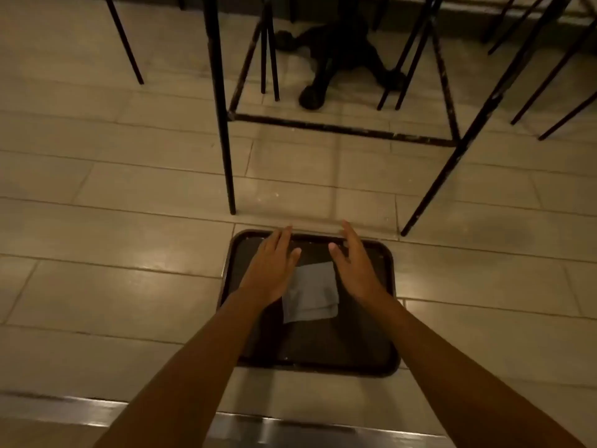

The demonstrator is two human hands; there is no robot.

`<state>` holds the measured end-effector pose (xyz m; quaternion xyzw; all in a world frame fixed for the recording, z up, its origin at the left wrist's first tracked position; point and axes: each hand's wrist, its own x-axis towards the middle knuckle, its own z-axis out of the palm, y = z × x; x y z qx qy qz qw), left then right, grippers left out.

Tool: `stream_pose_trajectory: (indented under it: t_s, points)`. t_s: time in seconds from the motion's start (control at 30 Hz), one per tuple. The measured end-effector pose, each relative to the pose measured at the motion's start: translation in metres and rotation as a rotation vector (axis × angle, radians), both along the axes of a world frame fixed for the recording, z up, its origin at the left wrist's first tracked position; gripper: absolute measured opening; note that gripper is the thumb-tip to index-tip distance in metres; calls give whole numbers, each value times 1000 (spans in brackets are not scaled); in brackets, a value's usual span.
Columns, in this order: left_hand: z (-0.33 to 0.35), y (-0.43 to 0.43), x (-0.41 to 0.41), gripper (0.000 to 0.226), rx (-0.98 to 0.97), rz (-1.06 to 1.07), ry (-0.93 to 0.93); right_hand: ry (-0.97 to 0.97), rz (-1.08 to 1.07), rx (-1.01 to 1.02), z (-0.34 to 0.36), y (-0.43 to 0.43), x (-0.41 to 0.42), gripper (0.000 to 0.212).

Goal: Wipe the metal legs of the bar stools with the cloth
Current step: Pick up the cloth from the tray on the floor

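Down on the pale tiled floor [97,221], a dark rectangular tray [339,344] is lying flat, and a folded grey cloth [311,292] is sitting on it, nearer the tray's far half than its near edge. Both of the person's bare arms are reaching out over the tray. The left hand [271,270] is hovering palm down just left of the cloth, covering the cloth's left edge from where I stand, while the right hand [355,270] is hanging just right of it, turned slightly on edge. Both hands are spread with fingers straight and gripping nothing, their fingertips reaching about to the tray's far rim; I cannot tell whether either is touching the tray or the cloth. Beyond the tray, the black metal stool legs are standing on the tiles: one upright leg [223,124] to the left and one slanting leg [458,150] to the right, with a scuffed low crossbar [339,129] running between the farther legs. Farther back, a dark pedestal base [342,50] is spreading its feet across the floor.
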<state>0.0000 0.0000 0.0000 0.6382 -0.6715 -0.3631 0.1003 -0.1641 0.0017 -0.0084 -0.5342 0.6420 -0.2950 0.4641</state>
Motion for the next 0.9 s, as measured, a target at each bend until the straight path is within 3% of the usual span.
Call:
stream_pose_trajectory:
  t_s: [0.3, 0.47, 0.57, 0.7, 0.8, 0.9]
  points:
    - [-105, -10, -6, 52, 239, 311, 206, 53, -218, 209, -106, -6, 5, 40]
    - [-135, -5, -12, 40, 315, 533, 252, 152, -377, 361, -143, -7, 0, 49]
    - [-144, -4, -18, 39, 359, 629, 322, 93, -433, 446, -154, -10, 4, 55]
    - [-150, -6, -24, 44, 409, 600, 285, -15, -433, 523, -155, -12, 8, 52]
    - [-150, -5, -23, 21, 436, 479, 246, -80, -338, 597, -145, -13, 11, 34]
    - [-143, -5, -16, 22, 442, 502, 307, -122, -301, 604, -133, -13, 15, 29]
